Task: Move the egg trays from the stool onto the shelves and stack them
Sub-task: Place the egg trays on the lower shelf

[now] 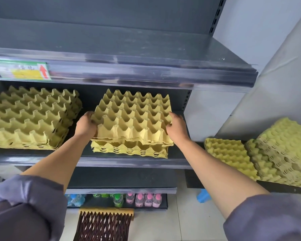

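One egg tray [134, 117] sits tilted over the short stack [130, 149] near the shelf's [97, 161] front edge, left hand [85, 125] and right hand [176, 127] gripping its sides. Three more stacks: one left [30, 119], two right [231, 156] [281, 153].

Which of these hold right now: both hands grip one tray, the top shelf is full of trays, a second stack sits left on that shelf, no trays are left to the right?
1. Both hands, left hand and right hand, grip the tilted egg tray. True.
2. The top shelf is full of trays. False: it holds none.
3. A second stack sits left on the same shelf. True.
4. No trays remain to the right. False: more trays lie there.
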The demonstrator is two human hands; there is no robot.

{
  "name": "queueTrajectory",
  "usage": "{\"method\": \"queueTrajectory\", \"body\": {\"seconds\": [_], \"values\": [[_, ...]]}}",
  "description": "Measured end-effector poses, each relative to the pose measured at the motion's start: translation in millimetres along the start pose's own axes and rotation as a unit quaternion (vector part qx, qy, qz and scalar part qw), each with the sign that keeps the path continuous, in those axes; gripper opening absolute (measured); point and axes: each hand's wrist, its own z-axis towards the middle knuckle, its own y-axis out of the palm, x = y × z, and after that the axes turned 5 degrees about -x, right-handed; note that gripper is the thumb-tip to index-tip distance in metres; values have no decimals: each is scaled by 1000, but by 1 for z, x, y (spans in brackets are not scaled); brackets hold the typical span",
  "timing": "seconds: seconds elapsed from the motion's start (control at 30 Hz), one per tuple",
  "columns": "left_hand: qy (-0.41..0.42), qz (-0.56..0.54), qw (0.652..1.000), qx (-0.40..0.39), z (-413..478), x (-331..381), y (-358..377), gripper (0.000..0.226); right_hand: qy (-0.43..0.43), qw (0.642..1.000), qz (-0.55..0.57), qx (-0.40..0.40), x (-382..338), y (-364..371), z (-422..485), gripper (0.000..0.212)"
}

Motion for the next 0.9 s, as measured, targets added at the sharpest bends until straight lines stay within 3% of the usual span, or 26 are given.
{"method": "queueTrajectory", "body": {"seconds": [0.2, 0.33, 0.47, 0.63, 0.9], "values": [[-44, 30, 993, -103, 1, -11, 17, 55, 13, 998, -20, -64, 5, 7, 1, 59], [-30, 94, 992, -78, -4, -8, 13, 56, 18, 997, -34, -69, 6, 7, 2, 59], [74, 197, 978, -16, -8, 9, 13, 49, 11, 996, -59, -63, 8, -1, -3, 57], [170, 248, 953, -37, -16, 39, 25, 38, -17, 991, -125, -40, 22, -22, -16, 51], [271, 314, 908, -56, -38, 95, 65, 24, -36, 949, -313, 12, 79, -83, -32, 41]]}}
